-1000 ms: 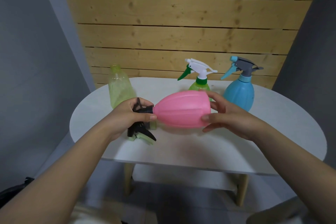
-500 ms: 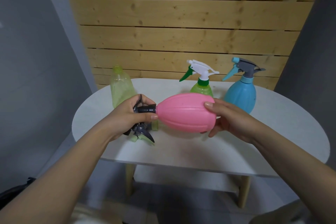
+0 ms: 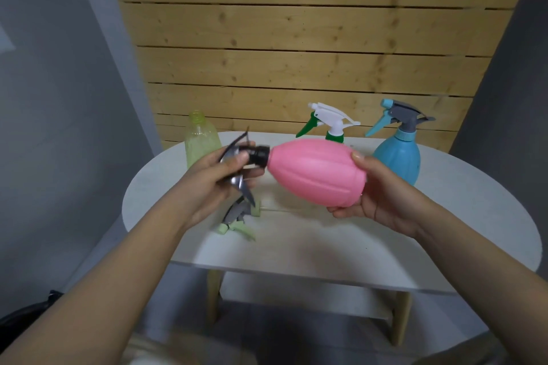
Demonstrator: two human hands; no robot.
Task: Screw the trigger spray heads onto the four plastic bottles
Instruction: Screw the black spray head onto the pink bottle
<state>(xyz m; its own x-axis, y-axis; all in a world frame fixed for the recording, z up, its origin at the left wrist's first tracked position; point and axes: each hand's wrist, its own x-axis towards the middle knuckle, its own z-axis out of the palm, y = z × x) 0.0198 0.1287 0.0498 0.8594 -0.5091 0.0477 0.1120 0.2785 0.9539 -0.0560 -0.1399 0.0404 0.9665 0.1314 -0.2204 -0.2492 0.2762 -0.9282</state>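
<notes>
The pink bottle (image 3: 318, 173) has been raised off the bench (image 3: 326, 246) and tipped neck-left since the earlier frame, its base cupped by the right hand (image 3: 382, 204) while the black spray head (image 3: 246, 157) is held closed in the left hand (image 3: 213, 184). The ribbed plastic shell is judged light, empty and slightly squeezable, best gripped around its belly. An uncapped green bottle (image 3: 201, 142) and a loose green spray head (image 3: 237, 222) are left beside two finished bottles.

A plain indoor corner, likely a room in a home: a small white oval table (image 3: 341, 249) on pale wooden legs stands against a wall of bare wooden planks (image 3: 296, 38), with grey walls (image 3: 59, 98) either side.
</notes>
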